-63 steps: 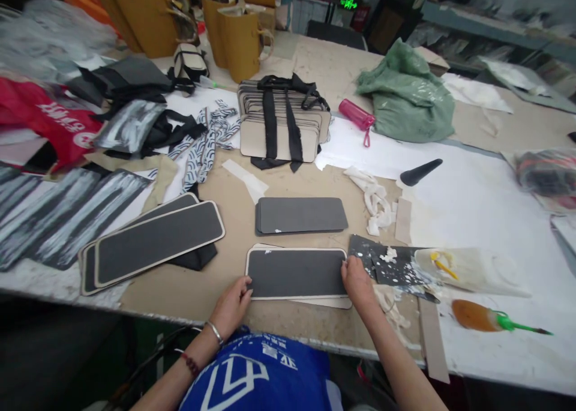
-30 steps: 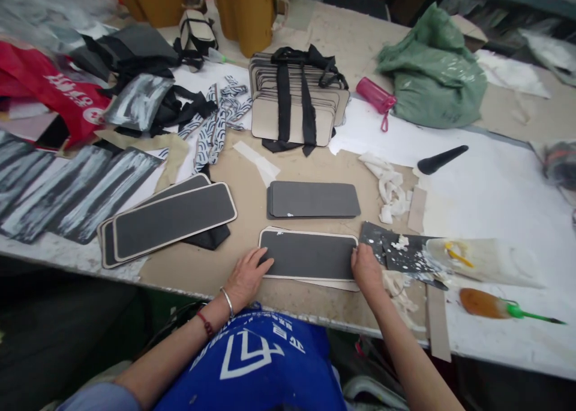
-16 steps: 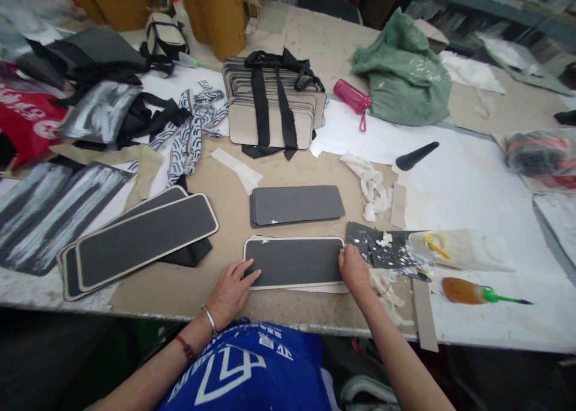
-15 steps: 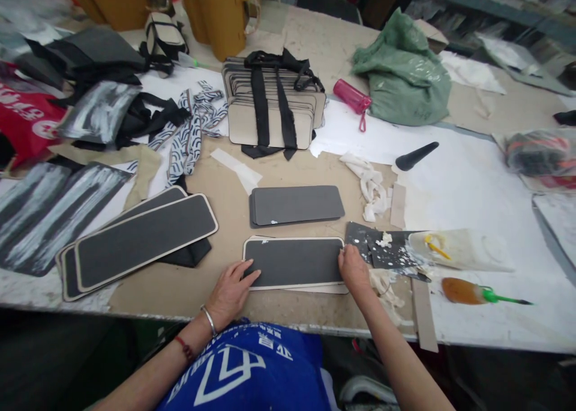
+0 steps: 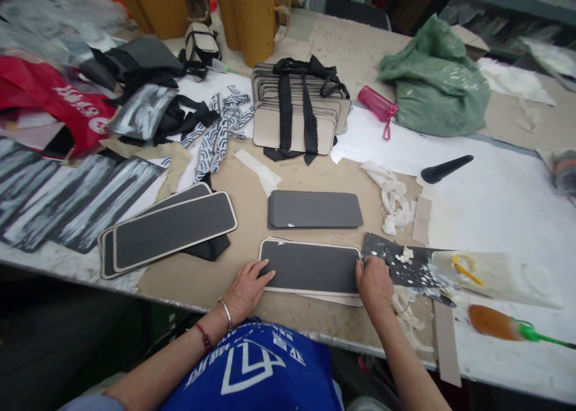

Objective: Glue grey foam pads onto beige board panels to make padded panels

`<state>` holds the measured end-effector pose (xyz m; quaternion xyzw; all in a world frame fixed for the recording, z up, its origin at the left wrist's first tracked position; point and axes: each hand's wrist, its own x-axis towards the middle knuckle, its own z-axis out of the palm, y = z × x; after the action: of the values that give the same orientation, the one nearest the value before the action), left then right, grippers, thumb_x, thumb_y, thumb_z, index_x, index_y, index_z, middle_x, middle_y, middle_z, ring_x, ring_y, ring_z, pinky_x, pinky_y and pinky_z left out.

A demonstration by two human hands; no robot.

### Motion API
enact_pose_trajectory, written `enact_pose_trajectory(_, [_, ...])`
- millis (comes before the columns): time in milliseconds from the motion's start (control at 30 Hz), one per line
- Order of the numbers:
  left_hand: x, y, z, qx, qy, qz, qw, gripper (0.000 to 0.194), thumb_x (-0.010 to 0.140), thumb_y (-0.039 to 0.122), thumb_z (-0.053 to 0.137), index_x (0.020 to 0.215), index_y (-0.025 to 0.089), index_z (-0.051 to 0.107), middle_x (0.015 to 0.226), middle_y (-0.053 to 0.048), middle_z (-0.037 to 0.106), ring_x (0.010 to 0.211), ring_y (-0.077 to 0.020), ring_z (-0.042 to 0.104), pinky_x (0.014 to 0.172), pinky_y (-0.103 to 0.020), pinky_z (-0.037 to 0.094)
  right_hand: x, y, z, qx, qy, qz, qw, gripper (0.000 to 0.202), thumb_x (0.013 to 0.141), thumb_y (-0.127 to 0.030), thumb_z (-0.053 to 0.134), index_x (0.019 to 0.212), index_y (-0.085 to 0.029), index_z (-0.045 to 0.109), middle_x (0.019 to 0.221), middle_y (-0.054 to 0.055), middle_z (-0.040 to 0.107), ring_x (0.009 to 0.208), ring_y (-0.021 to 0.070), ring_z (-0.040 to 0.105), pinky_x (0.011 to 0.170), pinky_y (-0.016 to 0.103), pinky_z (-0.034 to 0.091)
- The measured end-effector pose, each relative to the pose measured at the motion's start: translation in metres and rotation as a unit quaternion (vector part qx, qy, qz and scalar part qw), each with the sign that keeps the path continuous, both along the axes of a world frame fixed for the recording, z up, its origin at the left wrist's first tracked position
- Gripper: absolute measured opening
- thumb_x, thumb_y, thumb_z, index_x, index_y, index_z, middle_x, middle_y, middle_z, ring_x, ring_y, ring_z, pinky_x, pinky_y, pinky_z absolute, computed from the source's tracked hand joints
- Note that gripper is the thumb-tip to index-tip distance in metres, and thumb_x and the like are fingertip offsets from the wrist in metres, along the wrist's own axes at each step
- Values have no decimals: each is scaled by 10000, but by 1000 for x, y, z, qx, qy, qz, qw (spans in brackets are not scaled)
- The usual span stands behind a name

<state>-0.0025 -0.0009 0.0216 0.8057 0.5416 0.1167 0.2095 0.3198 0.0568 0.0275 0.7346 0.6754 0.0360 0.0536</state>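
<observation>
A dark grey panel with a pale border [image 5: 315,267] lies near the table's front edge, on top of another pale-edged piece. My left hand [image 5: 247,285] rests on its left end, fingers apart. At its right edge my right hand [image 5: 375,279] has its fingers bent together at the upper right corner; whether they pinch the edge is hard to tell. Just behind lies a small stack of plain grey panels [image 5: 317,209]. To the left, similar bordered panels [image 5: 175,231] overlap at a slant.
Behind stands a bundle of boards [image 5: 297,123] tied with black straps. On the right are a glue-spotted dark sheet [image 5: 396,261], an orange bottle [image 5: 495,324] and a black tool [image 5: 446,169]. White-smeared strips [image 5: 108,201] lie left; a green bag [image 5: 441,87] sits at the back.
The view has shifted, so the table's contents appear further right. My left hand stays on the panel's left end; my right hand's fingers have moved slightly around the upper right corner.
</observation>
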Motion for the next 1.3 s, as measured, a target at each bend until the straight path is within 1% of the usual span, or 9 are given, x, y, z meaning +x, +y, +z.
enact_pose_trajectory(167, [3,2,5,20,2,5,1000,281,783,191,503,1048,207,595,1180,-112,498,1078,-250,416,882,-437,418,-40,-8,12,80,115,131,981,368,887,-256,364,1195,-61,415,1192,203,464,1146,281,381,914,419,344])
enact_pose_trajectory(333, [3,4,-3,50,16,6,999,237,804,329,517,997,239,621,1108,-93,544,987,-235,468,808,-401,453,-70,-11,-2,31,171,220,960,585,864,-323,412,1357,-75,217,1400,161,245,1303,267,151,1034,471,226])
enact_pose_trajectory(467, [2,5,-9,66,12,1,998,243,808,356,505,988,249,629,1091,-91,556,963,-234,483,793,-390,456,-62,-11,-15,17,189,221,957,642,855,-338,433,1379,-86,161,1410,139,232,1308,246,141,1050,462,220])
enact_pose_trajectory(700, [3,7,-10,79,14,-8,997,240,796,355,527,987,249,626,1079,-88,555,946,-231,483,779,-377,462,-38,-8,-16,43,162,175,970,642,879,-352,393,1384,-76,108,1420,163,185,1308,263,132,1051,486,192])
enact_pose_trajectory(867, [5,7,-5,73,17,-5,997,235,794,334,533,988,239,624,1084,-94,553,954,-232,484,785,-386,467,-25,-7,-26,56,194,168,965,554,895,-340,348,1352,-61,208,1377,174,284,1291,263,188,1031,484,232])
enact_pose_trajectory(967, [5,5,-2,58,-5,-1,998,232,804,316,516,1005,249,611,1098,-84,546,978,-227,486,810,-387,467,-6,-12,-21,107,228,76,965,425,909,-298,281,1253,-65,371,1233,190,450,1187,253,364,951,443,348])
enact_pose_trajectory(1033, [4,2,-1,49,-47,29,997,253,821,313,481,1037,232,585,1099,-86,540,1003,-220,490,842,-384,462,8,-19,-16,112,234,3,966,364,911,-297,266,1102,-91,496,1028,170,561,1004,243,496,857,408,415])
enact_pose_trajectory(1133, [5,-1,-1,21,-127,154,980,312,826,339,436,1068,171,540,1080,-111,524,1027,-224,497,887,-404,447,22,-31,-11,63,225,-41,971,340,902,-299,270,923,-125,561,832,124,581,828,227,536,767,363,441])
enact_pose_trajectory(1300, [13,4,0,-126,-259,359,888,464,721,429,473,1079,135,500,1018,-125,556,920,-232,566,792,-402,494,19,-38,-14,42,202,-39,978,342,865,-257,284,935,-117,588,882,131,581,871,223,524,786,332,417])
